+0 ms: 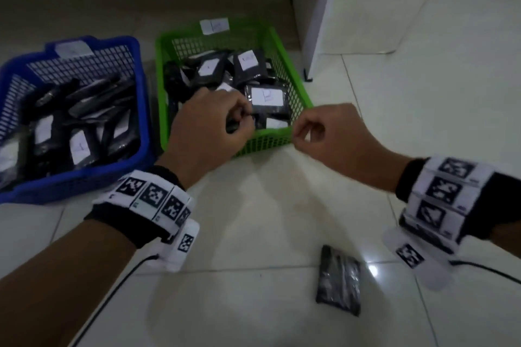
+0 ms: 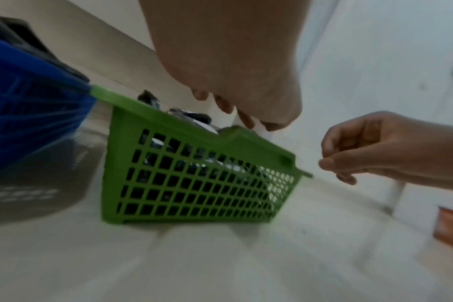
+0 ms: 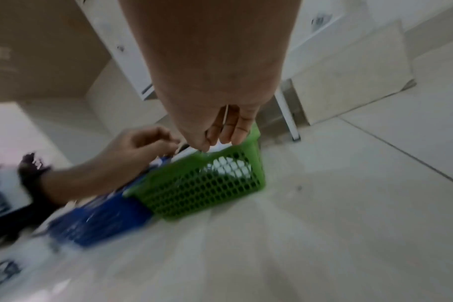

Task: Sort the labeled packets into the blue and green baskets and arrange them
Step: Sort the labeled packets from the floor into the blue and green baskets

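Our left hand [image 1: 210, 124] reaches into the near end of the green plastic mesh basket [image 1: 277, 45], fingers curled and pinching a black packet [image 1: 235, 124] among the black, white-labelled packets [image 1: 248, 65] piled there. Our right hand [image 1: 328, 134] hovers at the basket's near right corner, fingers curled with thumb against forefinger; we cannot tell whether it holds anything. The blue plastic mesh basket [image 1: 141, 87] sits just to the left, touching the green one, also full of black packets [image 1: 81, 146]. One lone black packet [image 1: 339, 280] lies on the white tiled floor [image 1: 253, 234] near us, between our forearms, well apart from both hands and showing no label. White paper tags [image 1: 214, 26] are taped to each basket's far rim; their writing, like the marks on the packet labels, is too blurred to read. Both wrist views are smeared
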A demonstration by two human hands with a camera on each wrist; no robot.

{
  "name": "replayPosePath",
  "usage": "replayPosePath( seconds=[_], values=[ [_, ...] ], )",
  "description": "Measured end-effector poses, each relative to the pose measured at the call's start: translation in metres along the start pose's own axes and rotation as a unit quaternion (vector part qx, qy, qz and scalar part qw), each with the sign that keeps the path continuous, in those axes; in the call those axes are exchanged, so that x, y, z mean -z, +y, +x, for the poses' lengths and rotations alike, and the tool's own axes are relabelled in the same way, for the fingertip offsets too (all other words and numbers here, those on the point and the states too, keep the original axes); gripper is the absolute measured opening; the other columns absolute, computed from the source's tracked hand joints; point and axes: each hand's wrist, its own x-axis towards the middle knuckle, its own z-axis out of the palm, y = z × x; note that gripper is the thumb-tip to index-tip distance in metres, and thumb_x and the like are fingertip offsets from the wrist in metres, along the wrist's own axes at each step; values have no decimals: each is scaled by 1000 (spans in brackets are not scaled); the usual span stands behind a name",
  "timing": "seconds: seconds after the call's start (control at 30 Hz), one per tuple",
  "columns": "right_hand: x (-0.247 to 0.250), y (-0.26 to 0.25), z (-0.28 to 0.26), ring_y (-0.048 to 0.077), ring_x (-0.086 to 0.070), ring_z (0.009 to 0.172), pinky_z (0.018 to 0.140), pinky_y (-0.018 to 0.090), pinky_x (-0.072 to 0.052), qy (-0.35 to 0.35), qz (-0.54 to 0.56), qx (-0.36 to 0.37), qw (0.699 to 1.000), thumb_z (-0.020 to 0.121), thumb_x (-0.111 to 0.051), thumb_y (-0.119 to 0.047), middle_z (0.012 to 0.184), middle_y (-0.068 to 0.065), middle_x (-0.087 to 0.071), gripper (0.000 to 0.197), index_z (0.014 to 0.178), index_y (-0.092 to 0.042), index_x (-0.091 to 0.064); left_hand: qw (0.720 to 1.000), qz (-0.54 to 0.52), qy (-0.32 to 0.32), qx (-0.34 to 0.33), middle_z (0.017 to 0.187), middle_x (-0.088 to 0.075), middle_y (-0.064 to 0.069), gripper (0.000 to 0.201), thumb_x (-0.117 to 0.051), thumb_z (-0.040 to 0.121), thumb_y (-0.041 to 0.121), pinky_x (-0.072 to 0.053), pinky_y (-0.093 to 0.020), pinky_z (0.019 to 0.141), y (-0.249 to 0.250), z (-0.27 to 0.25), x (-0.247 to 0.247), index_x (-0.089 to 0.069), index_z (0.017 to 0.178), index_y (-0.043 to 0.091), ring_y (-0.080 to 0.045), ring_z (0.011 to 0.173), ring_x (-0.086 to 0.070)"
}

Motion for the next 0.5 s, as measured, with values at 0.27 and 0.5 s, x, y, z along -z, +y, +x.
replayPosePath(
  seconds=[0.27, 0.5],
  values=[
    [-26, 1, -126, 11, -45, 93, 80, 31, -46, -362, -88, -17, 928, 75, -75, -54, 100, -7, -55, 43, 102, -23, -63, 998, -4, -34, 56, 107, -63, 3, 23, -56, 93, 20, -44, -45, 90, 5, -35, -29, -61, 115, 28, -24, 98, -55],
    [-14, -3, -145, 13, -36, 100, 79, 27, -48, -395, -150, -4, 906, 60, -75, -72, 112, -7, -38, 71, 109, -25, -54, 985, -89, -13, 144, 102, -68, 11, 27, -58, 86, 19, -50, -45, 92, 13, -36, -26, -69, 107, 31, -15, 100, -59]
  ],
)
